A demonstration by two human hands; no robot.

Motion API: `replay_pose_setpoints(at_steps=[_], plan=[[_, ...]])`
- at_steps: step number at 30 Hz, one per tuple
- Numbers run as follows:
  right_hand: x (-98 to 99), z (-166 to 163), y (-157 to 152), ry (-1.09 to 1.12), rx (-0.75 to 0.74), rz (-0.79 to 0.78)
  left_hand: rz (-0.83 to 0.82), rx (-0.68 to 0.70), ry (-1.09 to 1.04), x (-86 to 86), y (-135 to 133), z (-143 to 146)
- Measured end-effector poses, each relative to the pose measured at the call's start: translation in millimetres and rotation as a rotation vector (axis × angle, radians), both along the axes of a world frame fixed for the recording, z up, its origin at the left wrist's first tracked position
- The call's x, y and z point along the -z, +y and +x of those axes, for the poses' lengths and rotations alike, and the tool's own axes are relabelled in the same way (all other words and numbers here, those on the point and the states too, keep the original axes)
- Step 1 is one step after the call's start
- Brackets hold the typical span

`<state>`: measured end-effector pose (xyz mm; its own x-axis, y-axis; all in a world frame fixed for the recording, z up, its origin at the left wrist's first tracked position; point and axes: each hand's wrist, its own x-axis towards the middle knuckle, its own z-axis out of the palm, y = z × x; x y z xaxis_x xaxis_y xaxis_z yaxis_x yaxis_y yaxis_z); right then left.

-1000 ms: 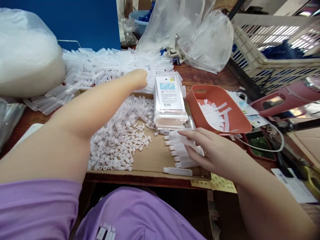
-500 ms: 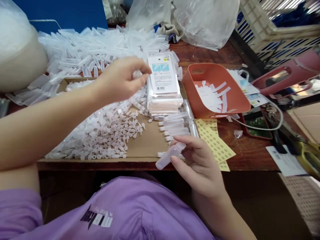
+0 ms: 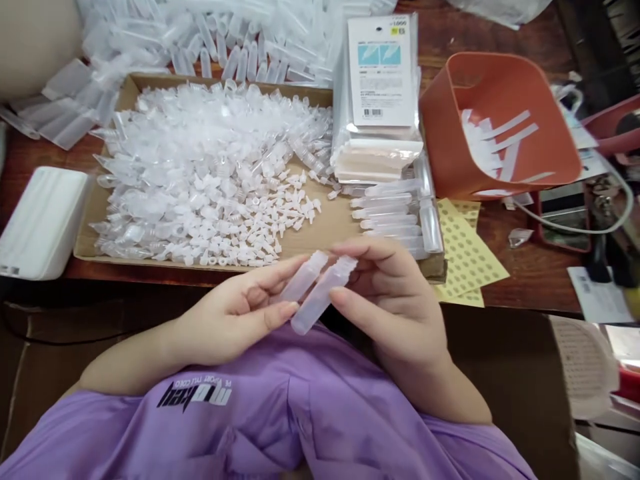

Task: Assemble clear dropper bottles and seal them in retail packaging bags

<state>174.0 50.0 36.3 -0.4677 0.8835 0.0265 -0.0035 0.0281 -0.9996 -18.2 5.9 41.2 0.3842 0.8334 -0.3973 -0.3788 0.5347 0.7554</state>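
Two small translucent plastic bottles with threaded necks are held side by side, slanted, in front of the shirt. My left hand is closed round the left plastic bottle; its thumb tip is close to the lower end of the other one. Between thumb and fingers, my right hand grips the right plastic bottle near its neck. Just beyond the hands lies a cardboard tray. It holds a heap of clear nozzle caps, tiny white plugs and a row of filled-out clear tubes.
Many loose plastic bottles are piled behind the tray. A stack of printed packets stands at its right end. Further right are an orange bin with paper strips, yellow sticker sheets and a phone. A white box sits left.
My left hand has come back from beside the packets and now holds a bottle next to the right hand's one. The camera view has tilted downward.
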Motion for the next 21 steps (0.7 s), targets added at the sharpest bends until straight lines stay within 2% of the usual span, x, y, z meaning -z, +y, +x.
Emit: replay_pose_setpoints(at_steps=[5,12,15,17,21], plan=[[0.1,4,-5,-0.244,-0.189,0.154,-0.189,-0.039,-0.273,14.7,-13,-2],[-1.7,-5,9,-0.472,-0.342,0.282,-0.31,0.078,-0.223,19.1,-15,-7],[-3.4,-19,27,-0.579,-0.198,0.308,-0.305,0.043,-0.207,22.9,-15,-10],[-2.9,-32,40,-0.738,-0.105,0.375,-0.287,0.02,-0.194,26.4,-16,-11],[0.3,-56,52,-1.047,-0.244,0.374,-0.307,0.03,-0.189,30.9,-17,-12]])
